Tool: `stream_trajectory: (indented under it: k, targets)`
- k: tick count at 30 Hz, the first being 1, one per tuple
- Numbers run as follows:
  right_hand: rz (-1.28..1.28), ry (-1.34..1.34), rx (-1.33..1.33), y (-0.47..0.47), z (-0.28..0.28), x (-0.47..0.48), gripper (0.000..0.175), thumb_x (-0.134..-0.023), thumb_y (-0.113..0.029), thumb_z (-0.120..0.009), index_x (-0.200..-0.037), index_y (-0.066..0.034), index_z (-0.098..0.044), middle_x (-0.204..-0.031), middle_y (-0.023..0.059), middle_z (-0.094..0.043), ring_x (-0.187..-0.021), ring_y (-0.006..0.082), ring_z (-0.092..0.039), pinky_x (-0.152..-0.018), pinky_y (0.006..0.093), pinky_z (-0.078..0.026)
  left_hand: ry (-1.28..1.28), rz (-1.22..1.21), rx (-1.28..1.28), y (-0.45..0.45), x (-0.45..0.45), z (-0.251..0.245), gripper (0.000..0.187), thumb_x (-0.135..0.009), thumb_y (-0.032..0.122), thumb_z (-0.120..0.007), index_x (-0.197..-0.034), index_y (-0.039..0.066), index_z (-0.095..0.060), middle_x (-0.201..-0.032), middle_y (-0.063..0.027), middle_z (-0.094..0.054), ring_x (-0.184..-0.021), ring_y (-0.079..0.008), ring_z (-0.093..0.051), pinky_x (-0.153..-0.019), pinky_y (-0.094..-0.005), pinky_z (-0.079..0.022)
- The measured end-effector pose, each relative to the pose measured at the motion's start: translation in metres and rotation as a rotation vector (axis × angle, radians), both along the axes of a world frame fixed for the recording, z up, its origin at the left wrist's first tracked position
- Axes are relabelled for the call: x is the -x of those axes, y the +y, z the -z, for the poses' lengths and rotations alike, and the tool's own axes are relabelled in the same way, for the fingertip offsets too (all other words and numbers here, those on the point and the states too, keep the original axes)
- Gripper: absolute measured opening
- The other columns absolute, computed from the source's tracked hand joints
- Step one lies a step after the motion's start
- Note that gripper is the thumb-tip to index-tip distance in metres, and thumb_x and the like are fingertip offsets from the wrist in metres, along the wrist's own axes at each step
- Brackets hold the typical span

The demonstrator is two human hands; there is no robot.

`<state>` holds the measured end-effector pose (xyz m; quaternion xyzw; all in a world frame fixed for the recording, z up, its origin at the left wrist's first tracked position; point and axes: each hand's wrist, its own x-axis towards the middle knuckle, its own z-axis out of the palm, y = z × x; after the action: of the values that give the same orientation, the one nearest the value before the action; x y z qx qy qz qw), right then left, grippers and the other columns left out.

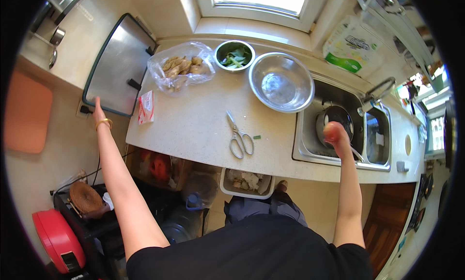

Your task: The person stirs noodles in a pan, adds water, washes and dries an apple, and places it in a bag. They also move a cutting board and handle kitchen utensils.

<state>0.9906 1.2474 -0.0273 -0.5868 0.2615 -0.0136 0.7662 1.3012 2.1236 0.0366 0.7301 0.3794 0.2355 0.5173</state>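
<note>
My left hand, a gold-coloured bangle at its wrist, touches or nearly touches the lower edge of a metal cutting board with a dark rim, leaning at the wall. Over the sink's larger basin my right hand holds a reddish round thing, perhaps a tomato, above a pot. Kitchen scissors lie on the counter beside a small green piece. Behind them stand a large metal bowl, a smaller bowl of green leaves and a plastic bag of ginger.
A red and white packet lies near the board. The faucet arches over the double sink. Below the counter's front edge is a waste bin with scraps. A red appliance stands at the lower left.
</note>
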Motion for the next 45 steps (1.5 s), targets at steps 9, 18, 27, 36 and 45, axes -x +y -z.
stream_trajectory:
  k: [9,18,27,36,45]
  targets:
    - [-0.155,-0.109,0.919,0.057,-0.028,0.009,0.072,-0.068,-0.032,-0.081,-0.12,0.0003,-0.043,-0.104,0.0161,-0.056,-0.095,0.0252,-0.057,-0.087,0.0357,-0.047,0.018,1.012,0.406,-0.403,0.199,0.019,0.043,-0.091,0.033,-0.06,-0.122,0.003,-0.055,-0.114,-0.009,-0.06,-0.106,-0.0186,-0.057,-0.091,-0.034,-0.044]
    - [-0.76,-0.254,0.431,0.062,-0.055,-0.011,0.08,-0.075,-0.03,-0.077,-0.136,-0.0012,-0.033,-0.127,0.017,-0.045,-0.115,0.024,-0.049,-0.096,0.0328,-0.042,0.3,1.3,1.121,-0.645,0.278,0.052,0.051,-0.093,0.037,-0.057,-0.133,0.009,-0.042,-0.119,-0.0109,-0.056,-0.102,-0.0302,-0.062,-0.082,-0.0415,-0.054]
    - [0.45,-0.192,-0.576,-0.159,0.101,-0.252,0.038,-0.095,-0.013,-0.043,-0.133,-0.0085,-0.043,-0.122,0.0112,-0.057,-0.109,0.0242,-0.056,-0.095,0.0468,-0.042,0.248,0.965,1.117,-0.682,0.311,0.062,0.051,-0.092,0.044,-0.053,-0.126,0.005,-0.049,-0.115,-0.0151,-0.062,-0.092,-0.0275,-0.066,-0.08,-0.0379,-0.056]
    - [0.306,-0.421,-1.079,-0.158,0.123,-0.287,0.013,-0.093,-0.018,-0.052,-0.096,-0.0072,-0.058,-0.086,0.0022,-0.058,-0.082,0.0176,-0.055,-0.089,0.0427,-0.044,0.179,0.837,1.078,-0.742,0.331,0.049,0.055,-0.094,0.044,-0.05,-0.13,0.002,-0.045,-0.122,-0.0187,-0.058,-0.097,-0.0289,-0.065,-0.086,-0.0397,-0.054]
    - [0.548,-0.055,-1.304,-0.072,0.177,-0.206,0.006,-0.09,-0.005,-0.06,-0.091,-0.0001,-0.057,-0.075,0.0064,-0.058,-0.063,0.0157,-0.057,-0.054,0.0224,-0.053,0.087,0.95,1.113,-0.764,0.317,0.044,0.053,-0.096,0.04,-0.047,-0.13,-0.001,-0.044,-0.12,-0.02,-0.058,-0.097,-0.0312,-0.065,-0.084,-0.0396,-0.055]
